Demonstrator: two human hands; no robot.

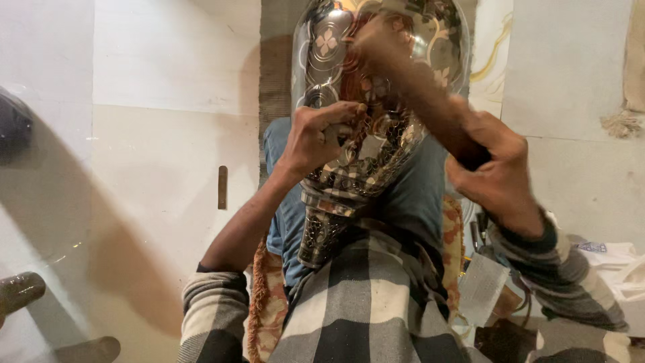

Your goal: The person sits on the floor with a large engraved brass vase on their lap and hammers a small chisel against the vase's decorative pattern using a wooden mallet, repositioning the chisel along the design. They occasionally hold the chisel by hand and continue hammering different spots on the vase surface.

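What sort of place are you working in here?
Probably a small floor-level craft workshop: a patterned metal vessel is worked on the lap, a pale tiled floor lies below, and tools lie alongside.

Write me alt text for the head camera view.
An engraved silver metal vase lies across the person's lap, its neck toward them. The left hand steadies its side while the right hand grips a dark wooden handle pressed against the vase.

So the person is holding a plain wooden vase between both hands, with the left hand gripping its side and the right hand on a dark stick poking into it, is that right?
Not quite: the vase is shiny engraved metal with flower and lattice patterns, not plain wood. The head view shows this. The rest stands: the left hand grips its side, and the right hand holds a dark stick reaching into it.
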